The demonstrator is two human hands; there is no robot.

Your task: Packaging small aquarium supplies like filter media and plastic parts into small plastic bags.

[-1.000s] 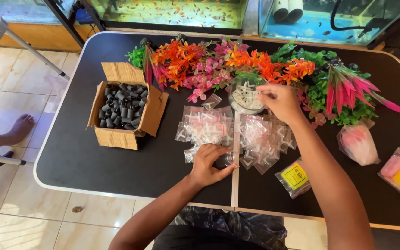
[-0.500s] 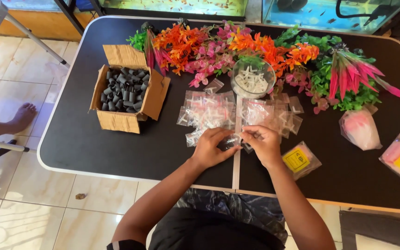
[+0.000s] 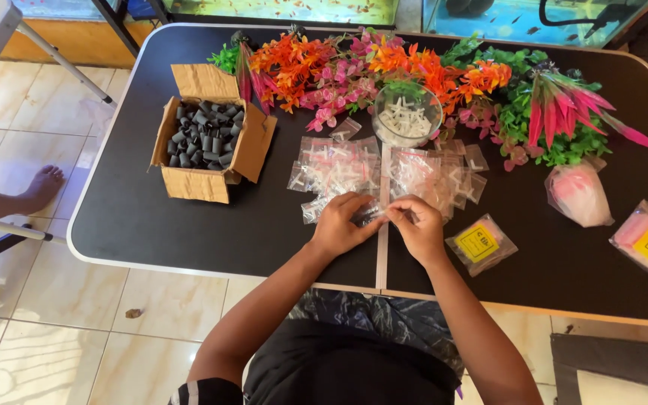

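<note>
A second ago the right hand [image 3: 418, 229] reached to the glass bowl [image 3: 408, 114]; now it has joined the left hand [image 3: 340, 225], both pinching a small clear bag [image 3: 369, 214] near the table [image 3: 151, 232] front edge, bare tabletop at left.

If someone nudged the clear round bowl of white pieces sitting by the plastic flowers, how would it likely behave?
The clear bowl looks wide and low, so it would probably slide on the black table rather than tip. Its small white pieces lie loose and could shift or spill if jolted. It seems light; whether glass or plastic cannot be told.
</note>
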